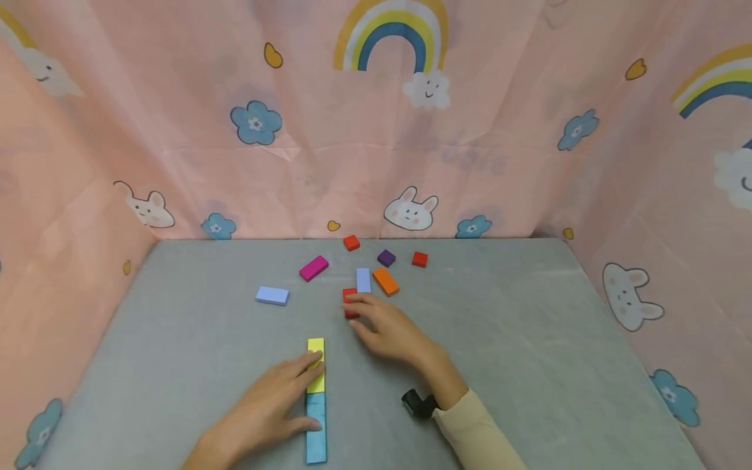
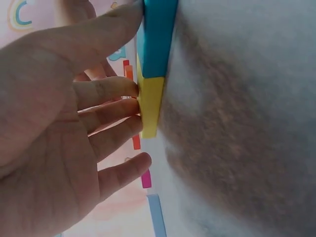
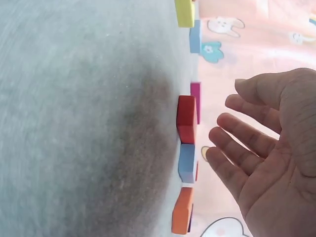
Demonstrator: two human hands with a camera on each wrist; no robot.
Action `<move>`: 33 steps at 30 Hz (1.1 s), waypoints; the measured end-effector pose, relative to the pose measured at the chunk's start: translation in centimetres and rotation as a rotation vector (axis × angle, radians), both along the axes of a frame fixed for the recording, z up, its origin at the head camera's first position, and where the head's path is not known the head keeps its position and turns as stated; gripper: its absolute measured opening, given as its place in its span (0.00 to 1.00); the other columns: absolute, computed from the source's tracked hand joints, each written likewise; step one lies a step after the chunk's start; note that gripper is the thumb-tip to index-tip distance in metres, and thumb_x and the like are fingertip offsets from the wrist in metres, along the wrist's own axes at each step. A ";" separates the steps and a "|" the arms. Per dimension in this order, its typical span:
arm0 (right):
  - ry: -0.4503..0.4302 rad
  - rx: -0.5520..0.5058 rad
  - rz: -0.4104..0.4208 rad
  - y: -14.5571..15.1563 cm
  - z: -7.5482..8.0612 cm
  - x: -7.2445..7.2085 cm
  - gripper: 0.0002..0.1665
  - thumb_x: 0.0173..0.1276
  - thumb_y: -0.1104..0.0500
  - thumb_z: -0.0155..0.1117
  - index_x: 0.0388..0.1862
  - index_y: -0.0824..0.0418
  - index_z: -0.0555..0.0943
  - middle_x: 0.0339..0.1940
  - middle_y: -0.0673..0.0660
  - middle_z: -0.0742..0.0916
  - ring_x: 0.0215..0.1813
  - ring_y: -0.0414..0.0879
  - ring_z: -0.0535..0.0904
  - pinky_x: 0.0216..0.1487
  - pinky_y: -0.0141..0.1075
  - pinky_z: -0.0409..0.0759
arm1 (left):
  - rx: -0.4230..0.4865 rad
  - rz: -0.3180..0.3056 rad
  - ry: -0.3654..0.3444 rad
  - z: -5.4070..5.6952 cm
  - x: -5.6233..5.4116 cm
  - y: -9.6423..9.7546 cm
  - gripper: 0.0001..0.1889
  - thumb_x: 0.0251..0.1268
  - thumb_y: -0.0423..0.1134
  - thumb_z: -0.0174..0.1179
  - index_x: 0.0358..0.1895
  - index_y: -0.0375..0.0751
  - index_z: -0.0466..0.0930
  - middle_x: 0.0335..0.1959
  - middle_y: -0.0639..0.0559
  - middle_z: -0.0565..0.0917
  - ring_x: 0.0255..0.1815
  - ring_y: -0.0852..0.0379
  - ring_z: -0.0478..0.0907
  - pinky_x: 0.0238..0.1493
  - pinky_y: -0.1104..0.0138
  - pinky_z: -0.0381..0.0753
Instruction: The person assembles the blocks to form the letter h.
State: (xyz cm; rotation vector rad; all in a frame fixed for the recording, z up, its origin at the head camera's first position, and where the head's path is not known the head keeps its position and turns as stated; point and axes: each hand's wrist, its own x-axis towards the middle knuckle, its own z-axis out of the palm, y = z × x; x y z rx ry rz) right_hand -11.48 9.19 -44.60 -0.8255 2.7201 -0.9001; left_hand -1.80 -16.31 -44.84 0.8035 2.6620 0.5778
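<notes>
A yellow block (image 1: 316,385) and a blue block (image 1: 316,444) lie end to end in a straight line. My left hand (image 1: 267,395) rests on them: fingertips touch the yellow block's top and the thumb lies on the blue one. Farther forward, my right hand (image 1: 390,326) hovers over a red block (image 1: 350,314), partly covering it in the head view. In the right wrist view, a gap separates the spread fingers (image 3: 247,136) from that red block (image 3: 186,118). A light blue block (image 1: 363,279) stands just beyond the red one, beside an orange block (image 1: 386,282).
Farther out lie a magenta block (image 1: 314,268), another light blue block (image 1: 272,296), a purple block (image 1: 386,258) and two small red blocks, one at the back (image 1: 351,243) and one to the right (image 1: 420,259). A patterned pink curtain (image 1: 329,176) encloses the grey table (image 1: 529,326).
</notes>
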 end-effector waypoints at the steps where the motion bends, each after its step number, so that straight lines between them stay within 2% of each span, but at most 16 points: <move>1: 0.005 -0.003 0.006 -0.1 -0.1 -0.1 0.25 0.79 0.57 0.65 0.72 0.61 0.80 0.74 0.58 0.82 0.74 0.55 0.79 0.77 0.53 0.78 | -0.005 -0.003 0.010 0.0 0.0 0.0 0.45 0.57 0.55 0.79 0.76 0.39 0.73 0.80 0.44 0.72 0.76 0.43 0.73 0.75 0.43 0.76; 7: 0.043 0.014 0.032 -0.6 -0.1 -1.4 0.27 0.78 0.59 0.66 0.72 0.64 0.79 0.75 0.60 0.80 0.75 0.55 0.77 0.78 0.51 0.77 | -0.010 0.001 -0.005 0.6 -0.3 0.0 0.45 0.57 0.53 0.79 0.75 0.38 0.73 0.80 0.43 0.72 0.76 0.42 0.73 0.75 0.43 0.76; 14: 0.061 0.136 0.043 -1.3 -0.3 -2.8 0.29 0.78 0.55 0.67 0.74 0.61 0.78 0.78 0.57 0.79 0.80 0.52 0.73 0.82 0.49 0.72 | 0.009 0.008 -0.020 0.6 -0.2 -0.1 0.44 0.58 0.51 0.79 0.76 0.36 0.73 0.80 0.42 0.71 0.79 0.41 0.71 0.74 0.44 0.78; 22: 0.096 0.284 0.051 -1.3 -0.7 -3.3 0.35 0.78 0.51 0.66 0.78 0.64 0.73 0.79 0.59 0.78 0.81 0.55 0.72 0.88 0.55 0.60 | 0.041 0.019 -0.052 0.4 0.1 0.3 0.44 0.59 0.51 0.79 0.76 0.37 0.72 0.81 0.43 0.70 0.80 0.40 0.70 0.74 0.43 0.77; 33: 0.084 0.307 0.088 -1.6 -0.1 -3.6 0.29 0.77 0.52 0.68 0.72 0.63 0.79 0.73 0.59 0.82 0.74 0.55 0.77 0.83 0.50 0.71 | 0.026 0.047 -0.087 0.5 0.1 0.1 0.45 0.58 0.51 0.79 0.77 0.39 0.71 0.82 0.44 0.69 0.81 0.40 0.69 0.75 0.42 0.75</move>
